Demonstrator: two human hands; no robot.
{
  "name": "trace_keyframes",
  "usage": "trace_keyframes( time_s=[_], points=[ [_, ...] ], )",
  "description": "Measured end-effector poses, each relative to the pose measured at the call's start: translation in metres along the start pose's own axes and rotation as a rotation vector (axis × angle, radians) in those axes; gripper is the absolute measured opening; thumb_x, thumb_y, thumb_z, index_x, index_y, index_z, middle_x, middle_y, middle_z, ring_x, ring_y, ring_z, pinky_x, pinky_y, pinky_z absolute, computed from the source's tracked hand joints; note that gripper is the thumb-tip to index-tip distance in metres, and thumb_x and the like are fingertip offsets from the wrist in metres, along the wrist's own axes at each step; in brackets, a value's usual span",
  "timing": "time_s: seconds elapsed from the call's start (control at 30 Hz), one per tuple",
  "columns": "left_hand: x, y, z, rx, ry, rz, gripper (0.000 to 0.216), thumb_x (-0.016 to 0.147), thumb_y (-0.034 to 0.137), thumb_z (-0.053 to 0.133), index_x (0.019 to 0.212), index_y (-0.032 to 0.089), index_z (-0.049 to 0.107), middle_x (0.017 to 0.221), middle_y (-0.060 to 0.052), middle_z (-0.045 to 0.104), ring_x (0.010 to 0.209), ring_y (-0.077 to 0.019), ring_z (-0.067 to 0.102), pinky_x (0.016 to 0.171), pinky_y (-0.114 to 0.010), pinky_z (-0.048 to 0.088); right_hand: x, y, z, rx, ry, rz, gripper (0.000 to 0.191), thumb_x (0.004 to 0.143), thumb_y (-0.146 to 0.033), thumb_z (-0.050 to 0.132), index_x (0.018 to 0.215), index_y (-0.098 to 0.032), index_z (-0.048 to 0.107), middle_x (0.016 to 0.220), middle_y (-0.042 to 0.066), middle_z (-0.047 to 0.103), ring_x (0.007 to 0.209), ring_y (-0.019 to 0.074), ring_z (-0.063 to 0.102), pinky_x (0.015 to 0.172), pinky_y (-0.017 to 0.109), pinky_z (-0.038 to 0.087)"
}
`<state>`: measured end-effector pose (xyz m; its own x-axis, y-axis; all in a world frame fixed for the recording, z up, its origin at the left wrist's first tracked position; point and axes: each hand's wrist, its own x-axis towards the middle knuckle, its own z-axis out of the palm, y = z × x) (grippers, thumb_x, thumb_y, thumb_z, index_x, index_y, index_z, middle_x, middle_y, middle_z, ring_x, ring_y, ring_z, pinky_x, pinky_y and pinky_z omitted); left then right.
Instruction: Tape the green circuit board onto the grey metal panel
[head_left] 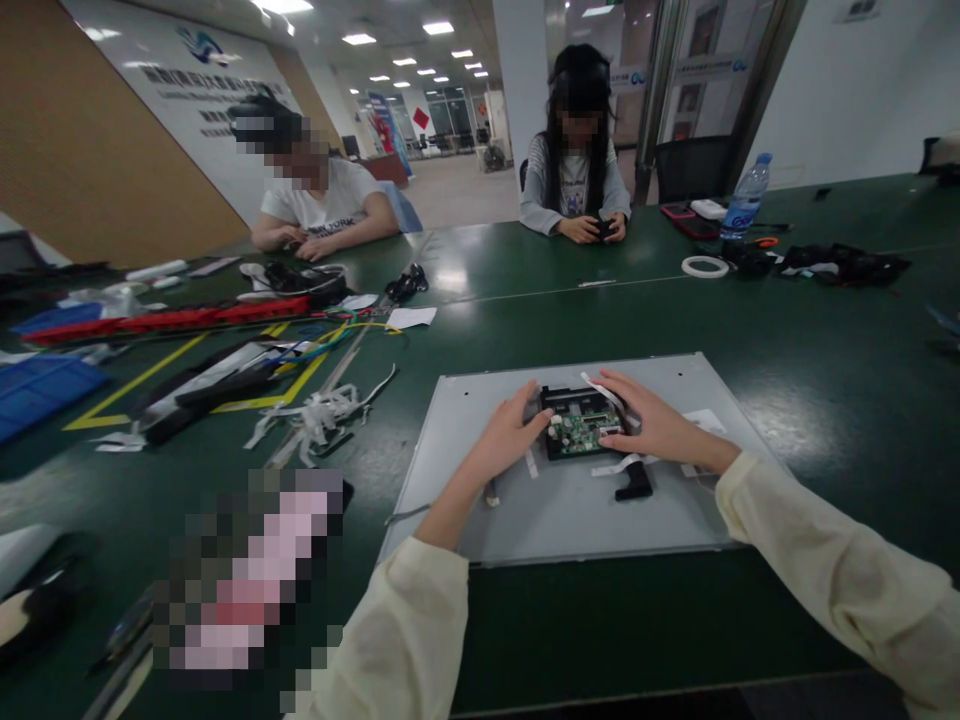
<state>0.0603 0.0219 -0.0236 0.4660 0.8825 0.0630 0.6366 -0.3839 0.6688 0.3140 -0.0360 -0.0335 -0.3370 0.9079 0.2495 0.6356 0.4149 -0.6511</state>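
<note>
A green circuit board (581, 432) sits in a black frame over a flat grey panel (525, 530). My left hand (514, 430) grips the frame's left side, its thumb at the board's edge. On the opposite side, my right hand (649, 418) has its thumb on the board and its fingers over the frame's far edge. White tape strips (619, 467) lie around the frame, one running under the right hand. A small black angled piece (635, 482) rests on the panel just below. Whether the frame touches the panel I cannot tell.
Left of the panel are a heap of shredded white strips (319, 415), a blurred-out phone-like slab (262, 570), a blue tray (45, 395) and cables. Two people sit across the table. A water bottle (746, 200) and a tape roll (705, 267) stand far right.
</note>
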Motion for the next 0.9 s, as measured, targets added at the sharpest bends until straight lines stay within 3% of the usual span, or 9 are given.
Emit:
trace_keyframes(
  time_s=[0.4,0.63,0.77,0.9],
  points=[
    [0.001,0.006,-0.003,0.018,-0.047,0.018,0.056,0.087,0.038,0.053,0.138,0.018,0.041,0.143,-0.011,0.045,0.135,-0.0265,0.037,0.113,-0.045,0.027,0.001,0.005,0.003,0.017,0.039,0.006,0.084,0.073,-0.054,0.067,0.145,-0.028,0.031,0.149,0.01,0.032,0.134,0.0292,0.035,0.11,0.048,0.03],
    [-0.008,0.015,-0.013,0.043,-0.142,0.044,0.088,0.078,0.049,0.063,0.149,0.02,0.019,0.152,-0.013,0.03,0.141,-0.0305,0.024,0.115,-0.049,0.02,0.001,0.005,0.002,0.03,0.034,-0.003,0.084,0.073,-0.053,0.068,0.144,-0.029,0.031,0.15,0.01,0.031,0.135,0.0293,0.033,0.11,0.049,0.03],
    [-0.014,0.022,-0.021,0.05,-0.231,0.043,0.096,0.071,0.045,0.07,0.149,0.025,0.019,0.153,-0.01,0.026,0.143,-0.0328,0.017,0.114,-0.051,0.02,0.001,0.007,0.001,0.057,0.021,-0.018,0.085,0.073,-0.051,0.069,0.145,-0.028,0.03,0.15,0.01,0.031,0.135,0.0293,0.033,0.11,0.048,0.03],
    [-0.015,0.023,-0.025,0.036,-0.227,0.099,0.1,0.065,0.037,0.075,0.148,0.024,0.021,0.152,-0.012,0.029,0.141,-0.0327,0.022,0.113,-0.052,0.023,0.001,0.005,0.0,0.094,0.027,-0.026,0.085,0.072,-0.048,0.07,0.144,-0.028,0.03,0.146,0.009,0.036,0.132,0.0294,0.038,0.108,0.048,0.033]
  ],
)
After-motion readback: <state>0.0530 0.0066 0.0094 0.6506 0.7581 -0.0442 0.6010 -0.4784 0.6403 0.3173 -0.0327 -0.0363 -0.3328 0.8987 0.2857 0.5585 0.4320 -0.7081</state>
